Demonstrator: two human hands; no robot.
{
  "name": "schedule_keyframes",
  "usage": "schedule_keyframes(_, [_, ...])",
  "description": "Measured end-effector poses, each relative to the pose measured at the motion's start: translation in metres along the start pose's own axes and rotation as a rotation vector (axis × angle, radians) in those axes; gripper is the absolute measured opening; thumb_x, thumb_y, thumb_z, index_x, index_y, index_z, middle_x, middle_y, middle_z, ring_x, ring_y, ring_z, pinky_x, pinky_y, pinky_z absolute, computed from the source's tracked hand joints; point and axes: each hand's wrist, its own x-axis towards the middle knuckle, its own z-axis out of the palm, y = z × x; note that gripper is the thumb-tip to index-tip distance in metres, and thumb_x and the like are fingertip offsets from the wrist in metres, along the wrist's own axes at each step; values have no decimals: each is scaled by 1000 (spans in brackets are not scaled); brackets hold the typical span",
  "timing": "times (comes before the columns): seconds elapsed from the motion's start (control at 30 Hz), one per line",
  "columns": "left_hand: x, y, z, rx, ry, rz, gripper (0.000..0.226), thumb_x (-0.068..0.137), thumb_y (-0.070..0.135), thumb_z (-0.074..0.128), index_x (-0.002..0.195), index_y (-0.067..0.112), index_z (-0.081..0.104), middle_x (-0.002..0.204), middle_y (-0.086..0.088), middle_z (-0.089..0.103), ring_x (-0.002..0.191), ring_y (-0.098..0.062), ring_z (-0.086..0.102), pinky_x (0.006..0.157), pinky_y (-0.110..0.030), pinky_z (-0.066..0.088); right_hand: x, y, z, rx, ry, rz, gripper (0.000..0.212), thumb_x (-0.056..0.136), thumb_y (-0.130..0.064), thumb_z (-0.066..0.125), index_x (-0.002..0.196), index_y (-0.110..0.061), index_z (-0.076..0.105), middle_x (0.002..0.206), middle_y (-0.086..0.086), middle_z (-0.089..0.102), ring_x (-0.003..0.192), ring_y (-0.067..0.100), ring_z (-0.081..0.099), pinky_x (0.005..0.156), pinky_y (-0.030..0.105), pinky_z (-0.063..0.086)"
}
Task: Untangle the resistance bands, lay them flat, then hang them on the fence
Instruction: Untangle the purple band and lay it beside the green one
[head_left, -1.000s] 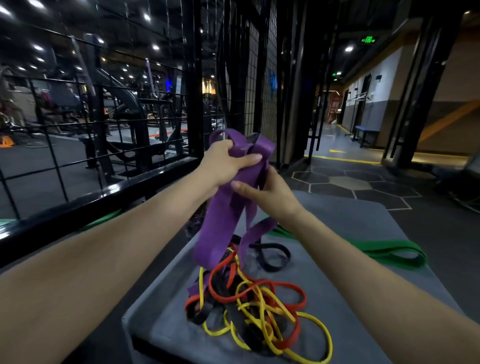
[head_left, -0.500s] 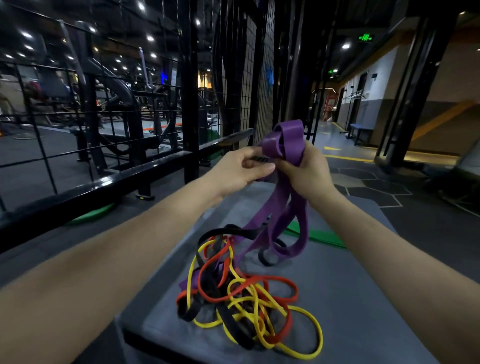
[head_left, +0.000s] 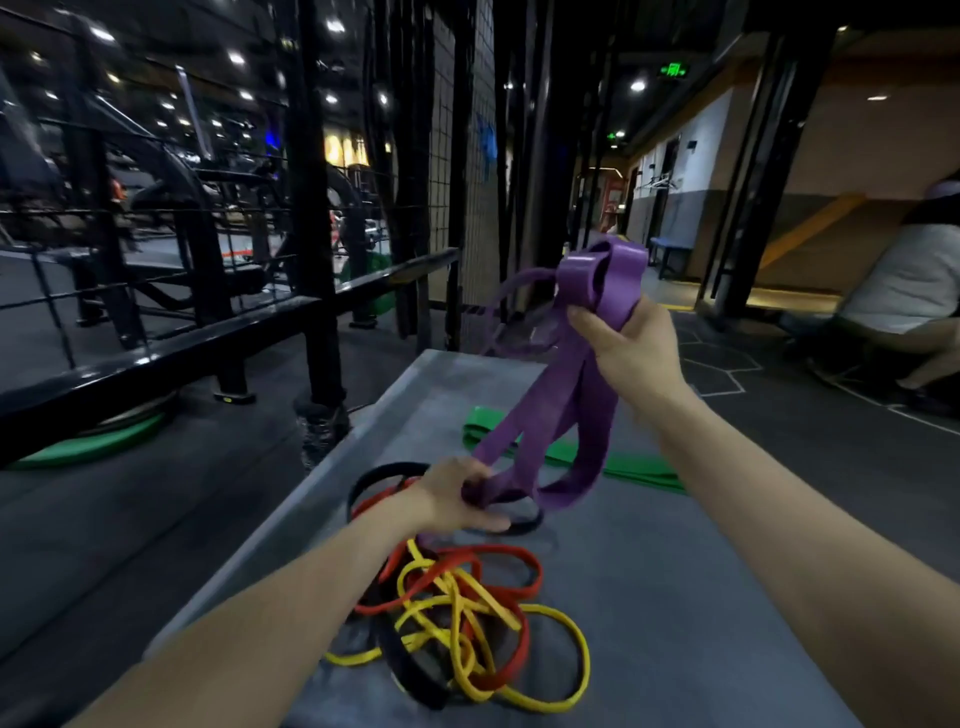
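Purple band (head_left: 550, 410) gripped high by right hand (head_left: 631, 348), low by left hand (head_left: 457, 499).

Left hand (head_left: 457, 499) covered the purple band (head_left: 545, 415) at its lower loops, so the grip there was unreadable. Beside the band, a seated person (head_left: 904, 301) was cropped by the right edge.
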Motion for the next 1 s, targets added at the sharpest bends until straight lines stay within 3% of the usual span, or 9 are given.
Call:
schedule_keyframes(0.07, [3, -15, 12, 186, -87, -41, 14, 81, 34, 68, 82, 23, 59, 86, 5, 61, 97, -16, 59, 76, -24, 41, 4, 9, -12, 38, 53, 42, 19, 82, -16, 67, 85, 4, 65, 72, 5, 63, 61, 9, 56, 57, 24, 44])
schedule_keyframes(0.13, [1, -28, 11, 212, 95, -119, 17, 88, 28, 60, 90, 13, 67, 93, -7, 69, 97, -22, 64, 76, -29, 45, 6, 20, -24, 36, 106, 71, 16, 82, -17, 68, 84, -1, 65, 66, 0, 61, 52, -3, 53, 53, 18, 43])
schedule_keyframes(0.3, [-8, -27, -45, -113, 458, -190, 19, 92, 5, 49, 82, 6, 65, 66, -10, 56, 55, -13, 54, 50, -22, 38, -2, 44, -30, -67, 120, 138, 14, 80, -19, 68, 88, -9, 63, 68, -1, 59, 54, -1, 51, 51, 16, 41])
schedule_keyframes(0.4, [3, -10, -94, -275, 606, -131, 25, 91, -5, 40, 103, -4, 62, 67, -11, 52, 64, -23, 50, 66, -33, 42, -9, 48, -22, -116, 126, 159, 21, 79, -21, 68, 89, -3, 63, 75, 6, 60, 67, 16, 52, 59, 26, 38])
schedule_keyframes(0.47, [4, 11, -123, -352, 694, -89, 21, 93, 1, 44, 100, 3, 63, 61, -6, 47, 55, -21, 43, 61, -36, 39, -10, 45, -17, -101, 123, 160, 20, 80, -21, 68, 86, -3, 63, 74, 7, 59, 67, 17, 51, 54, 27, 37])
schedule_keyframes(0.6, [-4, 52, -156, -301, 768, 5, 25, 94, 15, 49, 71, 19, 58, 57, 0, 40, 49, -12, 33, 48, -27, 24, -9, 34, -11, -85, 120, 109, 21, 79, -23, 67, 88, -4, 64, 76, 6, 61, 70, 17, 54, 61, 26, 40])
schedule_keyframes(0.77, [-13, 79, -188, -123, 839, 103, 17, 91, 16, 52, 94, 10, 68, 69, -1, 50, 65, -15, 45, 55, -28, 32, -1, 23, -15, -59, 130, 81, 16, 80, -21, 66, 81, -6, 60, 61, 0, 54, 52, 7, 44, 42, 12, 33])
schedule_keyframes(0.9, [-18, 96, -193, -32, 825, 164, 25, 90, 14, 56, 65, 18, 54, 65, 8, 44, 57, -4, 39, 51, -14, 29, 0, 20, -22, -25, 157, 102, 21, 79, -25, 65, 83, -5, 64, 70, 5, 60, 56, 9, 49, 53, 26, 40])
schedule_keyframes(1.0, [-16, 94, -174, -10, 790, 153, 31, 85, 16, 63, 58, 23, 48, 63, 7, 45, 57, -4, 38, 53, -18, 30, -8, 26, -32, -132, 148, 101, 24, 79, -25, 65, 83, -1, 64, 74, 11, 62, 66, 18, 53, 62, 31, 43])
